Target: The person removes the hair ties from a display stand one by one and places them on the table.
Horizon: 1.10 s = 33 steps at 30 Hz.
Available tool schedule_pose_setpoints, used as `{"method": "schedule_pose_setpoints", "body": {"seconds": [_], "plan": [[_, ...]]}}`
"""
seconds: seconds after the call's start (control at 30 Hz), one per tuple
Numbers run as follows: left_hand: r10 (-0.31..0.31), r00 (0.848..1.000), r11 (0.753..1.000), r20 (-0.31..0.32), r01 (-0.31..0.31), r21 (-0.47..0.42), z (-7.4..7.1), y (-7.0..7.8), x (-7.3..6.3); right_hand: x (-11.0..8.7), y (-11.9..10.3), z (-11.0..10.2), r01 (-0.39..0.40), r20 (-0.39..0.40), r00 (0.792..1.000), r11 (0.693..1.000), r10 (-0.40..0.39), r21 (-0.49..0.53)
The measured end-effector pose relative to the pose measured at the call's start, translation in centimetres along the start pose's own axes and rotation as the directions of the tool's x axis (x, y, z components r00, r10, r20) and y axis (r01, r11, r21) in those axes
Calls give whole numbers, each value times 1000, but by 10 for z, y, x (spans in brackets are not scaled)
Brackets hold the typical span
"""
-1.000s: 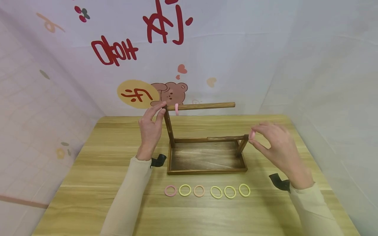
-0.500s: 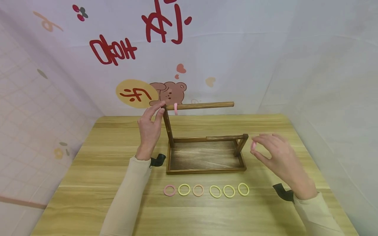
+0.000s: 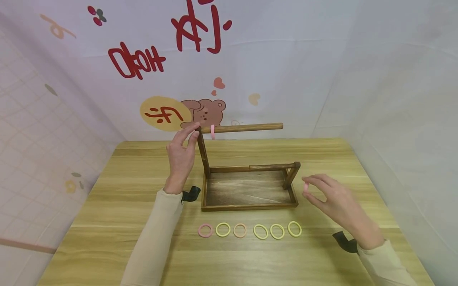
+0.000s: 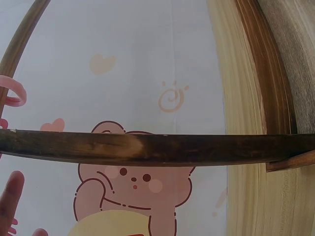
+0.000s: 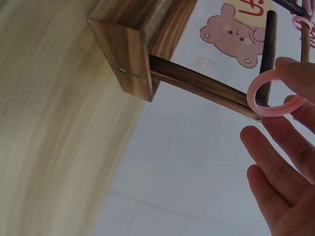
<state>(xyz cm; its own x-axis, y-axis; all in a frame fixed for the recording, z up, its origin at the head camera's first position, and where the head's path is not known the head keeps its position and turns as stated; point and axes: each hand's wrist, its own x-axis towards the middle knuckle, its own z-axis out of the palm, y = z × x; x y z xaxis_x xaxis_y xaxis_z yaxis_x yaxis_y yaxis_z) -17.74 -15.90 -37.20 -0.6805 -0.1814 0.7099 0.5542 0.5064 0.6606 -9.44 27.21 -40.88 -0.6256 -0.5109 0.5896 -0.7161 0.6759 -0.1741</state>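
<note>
My right hand [image 3: 338, 204] pinches a pink ring [image 5: 256, 93] between thumb and fingers, to the right of the wooden rack's short post [image 3: 292, 175]. In the right wrist view the ring faces the camera, and two other fingers reach out below it. My left hand [image 3: 181, 159] stays at the top of the tall post [image 3: 203, 155], fingers extended and fingertips right beside the wood. On the upper rod [image 3: 250, 128], near that post, hangs another pink ring [image 3: 212, 132]. The lower rod [image 3: 273, 167] runs left from the short post.
The rack's shallow tray base [image 3: 250, 207] rests on the wood-grain table [image 3: 229, 262]. In front lies a row of rings: a darker pink ring [image 3: 199, 231], an orange ring [image 3: 234, 231] and several yellow rings [image 3: 216, 230]. A printed cloth [image 3: 286, 79] stands behind the table.
My right hand has drawn back from the short post's top, moving down toward the table with the pink ring still pinched. The left hand has kept its place at the tall post.
</note>
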Motion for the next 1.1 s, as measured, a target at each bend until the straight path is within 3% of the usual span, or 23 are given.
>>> {"method": "schedule_pose_setpoints", "body": {"seconds": [0.33,0.87,1.1], "plan": [[-13,1000,1000,10,13,-7,2,1,1,-21,4,11,-23,93,995,999,21,23],[-10,1000,1000,2,10,8,0,1,1,-40,12,22,16,174,984,998,-26,62],[4,1000,1000,2,-4,21,-2,1,1,-49,9,26,6,246,969,998,-23,67]]}}
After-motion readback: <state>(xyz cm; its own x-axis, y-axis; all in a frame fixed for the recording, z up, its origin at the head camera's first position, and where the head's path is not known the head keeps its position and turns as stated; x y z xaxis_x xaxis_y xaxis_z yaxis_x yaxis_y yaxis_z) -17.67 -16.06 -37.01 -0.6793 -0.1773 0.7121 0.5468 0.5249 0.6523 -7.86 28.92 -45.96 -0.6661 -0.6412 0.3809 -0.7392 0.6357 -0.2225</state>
